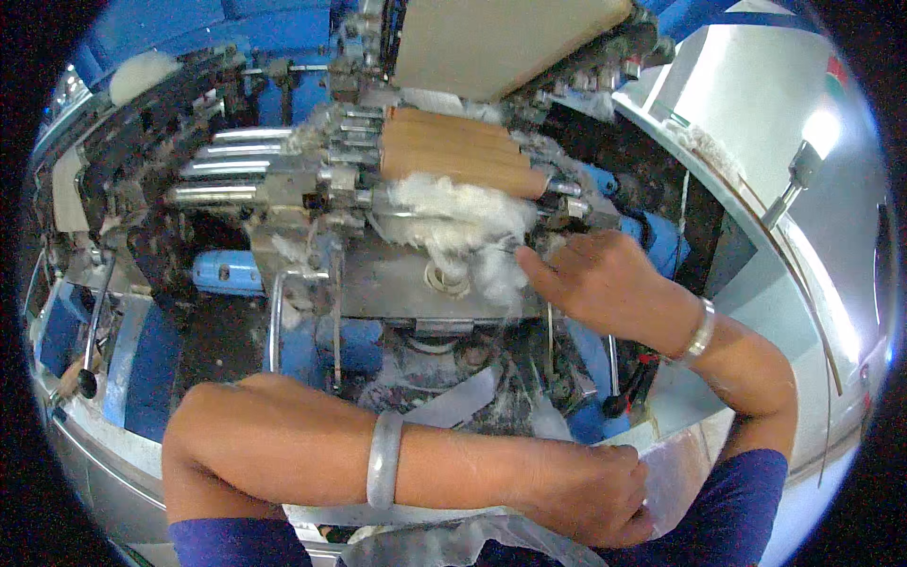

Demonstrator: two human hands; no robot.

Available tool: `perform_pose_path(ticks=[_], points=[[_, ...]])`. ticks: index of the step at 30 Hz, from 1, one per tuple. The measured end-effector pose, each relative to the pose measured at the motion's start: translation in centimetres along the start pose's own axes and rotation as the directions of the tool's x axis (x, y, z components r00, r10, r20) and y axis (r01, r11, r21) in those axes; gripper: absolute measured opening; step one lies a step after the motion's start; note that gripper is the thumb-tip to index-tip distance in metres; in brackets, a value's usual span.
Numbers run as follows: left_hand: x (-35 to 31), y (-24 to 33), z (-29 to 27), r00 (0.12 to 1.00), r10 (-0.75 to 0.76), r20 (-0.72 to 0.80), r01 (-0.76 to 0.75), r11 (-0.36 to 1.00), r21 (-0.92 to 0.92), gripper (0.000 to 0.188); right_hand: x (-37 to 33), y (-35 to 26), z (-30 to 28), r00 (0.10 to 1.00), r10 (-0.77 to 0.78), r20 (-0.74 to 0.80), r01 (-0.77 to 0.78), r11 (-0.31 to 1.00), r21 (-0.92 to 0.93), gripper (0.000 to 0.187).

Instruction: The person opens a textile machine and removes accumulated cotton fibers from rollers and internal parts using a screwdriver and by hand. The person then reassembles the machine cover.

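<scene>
My right hand point(602, 285) is at the right end of a thick roll of white fibre fluff point(463, 213). Its fingers are curled, with the tips close to a looser tuft point(501, 269) hanging from the roll; what they hold, if anything, is too small to make out. The fluff lies along the front of tan rollers point(453, 146) on a machine. Below it is a round pale outlet point(446, 280) in a metal plate point(392, 288). Across my body, my left hand point(600, 496) is closed at the lower right, its fingers mostly turned away, hiding any contents.
Steel rods point(231, 156) and dusty brackets fill the machine's left side. A lever with a black knob point(87, 383) stands far left. Overhead slants a broad beige belt point(501, 42). A curved white guard point(756, 213) borders the right. Crumpled translucent plastic point(453, 546) lies at my front.
</scene>
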State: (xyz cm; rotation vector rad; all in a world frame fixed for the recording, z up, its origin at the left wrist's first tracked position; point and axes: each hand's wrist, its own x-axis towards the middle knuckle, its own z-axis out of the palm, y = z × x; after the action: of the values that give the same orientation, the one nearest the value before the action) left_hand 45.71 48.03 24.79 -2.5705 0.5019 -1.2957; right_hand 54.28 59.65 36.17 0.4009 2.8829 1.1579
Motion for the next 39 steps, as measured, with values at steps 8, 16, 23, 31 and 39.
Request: perform_pose_path(ticks=[8,16,23,31,39], points=[[-1.0,-1.5,-1.0,0.994,-0.107,0.035,0.109,0.992,-0.065,0.016,2.5,3.2,5.4,0.990,0.005,0.142,0.010,0.995,-0.102,0.024],[-0.3,-0.6,0.1,0.983,-0.167,0.074,0.176,0.974,-0.142,0.015,-3.7,0.8,-1.7,0.953,0.153,0.262,-0.113,0.981,-0.160,0.027],[-0.5,-1.1,-1.0,0.997,-0.071,0.007,0.070,0.996,0.057,0.016,2.5,2.2,2.0,0.988,-0.146,-0.046,0.145,0.989,-0.023,0.014],[-1.3,-1.9,-0.5,0.987,-0.135,0.082,0.141,0.987,-0.072,0.016,-0.5,1.6,2.3,0.965,0.025,0.263,-0.018,0.999,-0.027,0.011],[0.4,-0.2,-0.6,0.997,0.008,0.074,-0.010,1.000,0.021,0.015,-2.8,-1.7,-4.7,0.995,0.061,0.079,-0.061,0.998,0.002,0.023]])
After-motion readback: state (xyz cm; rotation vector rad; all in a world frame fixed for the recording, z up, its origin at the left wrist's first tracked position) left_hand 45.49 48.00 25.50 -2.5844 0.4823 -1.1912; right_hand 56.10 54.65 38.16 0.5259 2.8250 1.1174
